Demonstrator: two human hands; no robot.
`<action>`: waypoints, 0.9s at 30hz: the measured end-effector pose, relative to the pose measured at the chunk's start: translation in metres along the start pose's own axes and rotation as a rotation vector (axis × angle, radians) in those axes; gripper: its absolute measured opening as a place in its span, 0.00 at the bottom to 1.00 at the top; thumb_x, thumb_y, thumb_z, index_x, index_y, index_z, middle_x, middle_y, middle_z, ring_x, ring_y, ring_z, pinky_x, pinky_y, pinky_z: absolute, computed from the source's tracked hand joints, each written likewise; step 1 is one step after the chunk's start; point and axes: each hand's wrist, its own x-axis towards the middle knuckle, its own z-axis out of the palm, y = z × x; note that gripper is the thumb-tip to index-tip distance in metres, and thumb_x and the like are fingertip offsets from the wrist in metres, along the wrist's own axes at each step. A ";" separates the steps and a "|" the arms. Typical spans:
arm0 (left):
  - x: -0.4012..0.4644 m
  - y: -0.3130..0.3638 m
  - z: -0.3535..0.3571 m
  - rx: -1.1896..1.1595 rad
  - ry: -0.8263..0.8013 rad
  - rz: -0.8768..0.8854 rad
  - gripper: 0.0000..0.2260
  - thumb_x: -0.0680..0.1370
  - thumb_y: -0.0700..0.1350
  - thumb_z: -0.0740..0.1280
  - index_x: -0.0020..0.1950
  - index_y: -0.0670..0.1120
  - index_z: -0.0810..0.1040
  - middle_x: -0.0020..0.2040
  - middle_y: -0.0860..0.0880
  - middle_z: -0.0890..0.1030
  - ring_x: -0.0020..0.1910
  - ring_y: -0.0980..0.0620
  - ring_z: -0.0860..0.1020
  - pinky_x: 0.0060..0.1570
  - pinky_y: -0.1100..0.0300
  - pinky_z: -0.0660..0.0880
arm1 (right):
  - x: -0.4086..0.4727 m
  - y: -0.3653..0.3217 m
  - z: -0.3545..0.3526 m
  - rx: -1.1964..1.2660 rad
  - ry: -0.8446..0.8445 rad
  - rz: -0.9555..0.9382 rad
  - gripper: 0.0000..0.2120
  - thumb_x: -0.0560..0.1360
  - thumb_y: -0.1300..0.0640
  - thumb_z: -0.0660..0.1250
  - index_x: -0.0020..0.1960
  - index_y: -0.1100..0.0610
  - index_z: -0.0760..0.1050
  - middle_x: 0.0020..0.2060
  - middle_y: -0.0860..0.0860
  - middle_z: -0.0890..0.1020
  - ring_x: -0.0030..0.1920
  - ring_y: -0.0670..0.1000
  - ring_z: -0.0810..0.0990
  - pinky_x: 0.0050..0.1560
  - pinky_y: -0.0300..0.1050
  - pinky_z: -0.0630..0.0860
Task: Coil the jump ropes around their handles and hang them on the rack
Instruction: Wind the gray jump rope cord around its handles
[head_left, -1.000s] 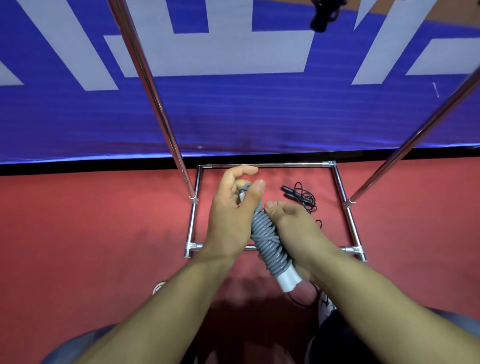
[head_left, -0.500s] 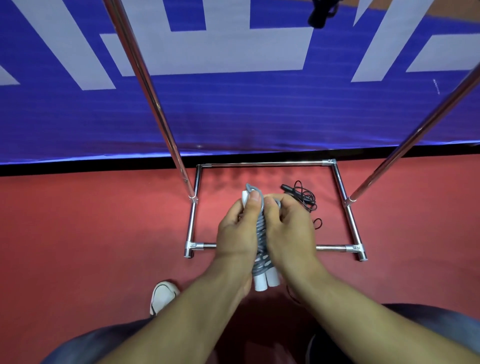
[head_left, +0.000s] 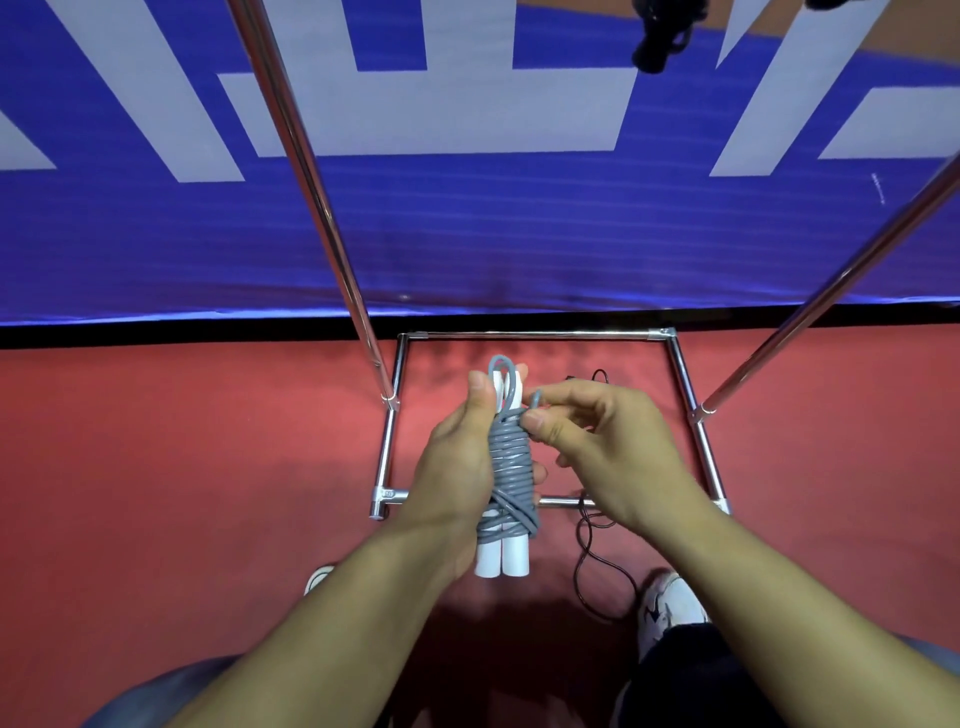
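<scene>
Fingers (head_left: 540, 423) now pinching rope end (head_left: 535, 401) — right hand (head_left: 597, 447) shifted off coil (head_left: 511, 467)

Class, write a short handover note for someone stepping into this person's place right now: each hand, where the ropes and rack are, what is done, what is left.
Left hand: grips the grey jump rope bundle, thumb near the top of its white handles.
Right hand: pinches the last grey loop at the top of the coil.
Rack: chrome frame on the red floor just ahead, uprights rising either side.
Black jump rope: loose on the floor, partly under the right hand.
Done: grey rope wound around both handles.
Left: secure the grey end, hang it on the rack, then coil and hang the black one.
</scene>
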 end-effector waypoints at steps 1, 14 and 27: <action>0.000 0.000 0.000 0.006 -0.015 -0.013 0.20 0.79 0.64 0.56 0.58 0.58 0.83 0.45 0.50 0.85 0.30 0.50 0.78 0.34 0.57 0.77 | 0.001 0.000 -0.001 -0.057 0.034 -0.029 0.08 0.73 0.59 0.74 0.42 0.46 0.81 0.30 0.40 0.82 0.29 0.38 0.77 0.37 0.34 0.73; 0.002 0.006 0.005 -0.006 -0.113 -0.035 0.17 0.73 0.57 0.67 0.59 0.53 0.83 0.44 0.50 0.82 0.33 0.51 0.78 0.35 0.56 0.76 | -0.003 0.004 -0.002 -0.263 0.188 -0.204 0.06 0.78 0.57 0.69 0.45 0.46 0.80 0.31 0.35 0.79 0.35 0.39 0.80 0.40 0.38 0.75; 0.001 0.006 0.000 -0.109 -0.194 -0.055 0.22 0.74 0.63 0.61 0.61 0.55 0.82 0.40 0.49 0.81 0.32 0.51 0.78 0.40 0.52 0.77 | 0.000 0.006 0.004 -0.126 0.186 -0.195 0.11 0.75 0.57 0.72 0.56 0.48 0.84 0.37 0.46 0.81 0.37 0.46 0.80 0.44 0.42 0.77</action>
